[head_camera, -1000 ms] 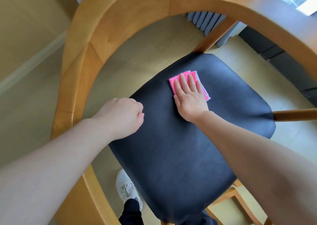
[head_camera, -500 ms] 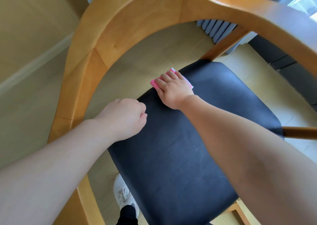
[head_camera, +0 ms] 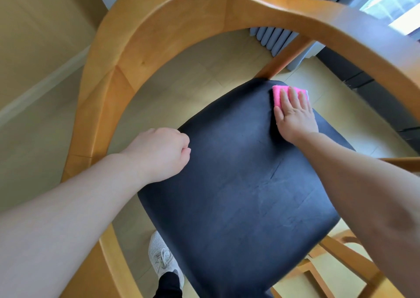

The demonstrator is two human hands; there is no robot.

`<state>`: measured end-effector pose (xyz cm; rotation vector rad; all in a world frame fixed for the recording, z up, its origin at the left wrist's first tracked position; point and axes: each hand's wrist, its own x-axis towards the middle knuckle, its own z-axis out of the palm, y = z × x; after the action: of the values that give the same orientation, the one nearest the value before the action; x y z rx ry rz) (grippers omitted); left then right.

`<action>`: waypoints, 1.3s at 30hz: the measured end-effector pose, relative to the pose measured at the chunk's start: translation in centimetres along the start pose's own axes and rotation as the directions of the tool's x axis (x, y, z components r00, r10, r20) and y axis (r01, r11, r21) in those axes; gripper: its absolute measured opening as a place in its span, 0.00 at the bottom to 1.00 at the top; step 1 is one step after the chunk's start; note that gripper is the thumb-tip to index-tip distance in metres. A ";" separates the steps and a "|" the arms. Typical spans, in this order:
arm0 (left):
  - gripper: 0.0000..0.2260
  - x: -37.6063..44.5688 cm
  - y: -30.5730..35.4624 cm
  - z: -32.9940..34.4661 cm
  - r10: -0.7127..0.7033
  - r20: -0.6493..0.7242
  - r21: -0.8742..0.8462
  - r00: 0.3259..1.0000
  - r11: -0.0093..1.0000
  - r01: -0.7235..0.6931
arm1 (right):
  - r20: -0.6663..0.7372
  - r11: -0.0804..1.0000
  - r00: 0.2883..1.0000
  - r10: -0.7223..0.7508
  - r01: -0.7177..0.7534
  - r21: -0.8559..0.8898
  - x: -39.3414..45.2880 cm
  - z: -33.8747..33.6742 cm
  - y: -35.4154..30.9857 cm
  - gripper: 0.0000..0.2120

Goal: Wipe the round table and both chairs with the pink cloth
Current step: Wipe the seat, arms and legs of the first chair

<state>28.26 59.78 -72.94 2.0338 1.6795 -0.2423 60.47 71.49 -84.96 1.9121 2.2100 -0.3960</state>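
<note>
I note the cloth (head_camera: pixel 278 95) on the chair seat (head_camera: pixel 238 195) at its far right corner, under my right hand (head_camera: pixel 294 118). My left hand (head_camera: pixel 159 154) is above the seat's left edge. A shoe (head_camera: pixel 164 259) stands on the floor below the seat's near-left edge.

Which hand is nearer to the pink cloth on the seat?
Right. The right hand lies flat on the pink cloth, pressing it onto the black seat. The left hand is curled in a fist at the seat's opposite edge, apart from the cloth.
</note>
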 end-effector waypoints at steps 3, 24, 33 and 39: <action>0.15 -0.4 -0.2 0.0 0.009 0.027 0.043 1.000 0.999 -0.010 | 0.018 0.997 0.997 0.070 -0.069 -0.033 -1.1 1.0 -2.1 0.29; 0.16 -3.4 -0.3 -1.4 0.157 0.014 0.188 0.987 0.969 -0.157 | 0.122 0.851 0.850 -0.513 0.522 -0.053 -23.1 7.8 -16.3 0.26; 0.16 -3.1 0.3 -1.2 0.199 0.041 0.211 0.979 0.956 -0.203 | 0.113 0.829 0.829 -0.548 0.556 -0.056 -22.9 7.5 -14.4 0.25; 0.16 -2.6 1.5 0.0 0.166 0.024 0.192 0.986 0.967 -0.167 | 0.117 0.819 0.822 -0.557 0.567 -0.090 -20.8 6.3 -7.4 0.25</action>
<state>29.13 57.30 -71.37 2.2990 1.5201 -0.3676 56.03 48.98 -83.79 1.1186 2.6399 -0.4033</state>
